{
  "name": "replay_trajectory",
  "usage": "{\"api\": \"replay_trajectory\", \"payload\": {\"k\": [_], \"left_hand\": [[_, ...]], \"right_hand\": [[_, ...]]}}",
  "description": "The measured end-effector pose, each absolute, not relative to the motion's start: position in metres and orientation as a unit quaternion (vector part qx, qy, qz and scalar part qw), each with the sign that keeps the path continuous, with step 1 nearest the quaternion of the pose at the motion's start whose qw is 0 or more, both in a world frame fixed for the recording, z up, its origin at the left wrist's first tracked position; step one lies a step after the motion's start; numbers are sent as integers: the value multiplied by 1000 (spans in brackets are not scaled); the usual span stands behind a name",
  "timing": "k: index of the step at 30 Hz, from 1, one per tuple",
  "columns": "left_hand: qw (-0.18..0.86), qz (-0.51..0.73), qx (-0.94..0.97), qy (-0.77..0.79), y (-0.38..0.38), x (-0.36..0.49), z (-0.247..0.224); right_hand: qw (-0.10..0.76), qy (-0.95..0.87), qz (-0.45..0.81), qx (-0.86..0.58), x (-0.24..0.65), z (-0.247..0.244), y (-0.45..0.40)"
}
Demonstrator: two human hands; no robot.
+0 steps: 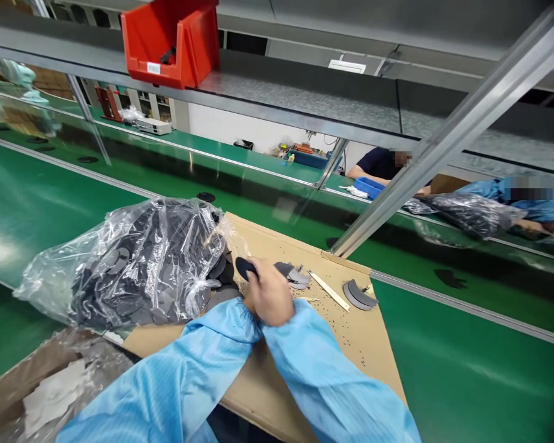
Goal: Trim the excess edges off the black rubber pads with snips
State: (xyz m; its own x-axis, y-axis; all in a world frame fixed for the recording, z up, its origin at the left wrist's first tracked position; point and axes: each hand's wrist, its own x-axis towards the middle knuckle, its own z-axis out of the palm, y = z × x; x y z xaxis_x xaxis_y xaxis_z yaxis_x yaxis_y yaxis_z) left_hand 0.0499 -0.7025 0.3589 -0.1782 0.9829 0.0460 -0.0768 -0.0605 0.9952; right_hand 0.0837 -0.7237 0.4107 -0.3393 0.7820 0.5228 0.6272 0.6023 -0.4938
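Piece (244, 268), black, flat, round-edged

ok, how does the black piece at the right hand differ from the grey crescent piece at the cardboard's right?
Pose: black piece is held at the right hand; grey crescent piece lies on the cardboard.
Colour: black piece is near-black; grey crescent piece is lighter.
View: fingers partly cover the black piece; none cover the grey crescent piece.
Shared: both show a curved edge.
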Motion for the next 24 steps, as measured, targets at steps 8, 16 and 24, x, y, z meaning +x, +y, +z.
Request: {"api": "replay_trajectory", "payload": {"k": [8,16,24], "left_hand": [[700,570,300,309,-705,51,342],[674,542,362,349,-711,55,347],[672,556,367,323,-711,53,342]], "right_hand": [[658,-461,368,-469,196,361,-707],[600,-499,406,-475,196,350,-711],[435,-662,322,-519,208,360,-721]]}}
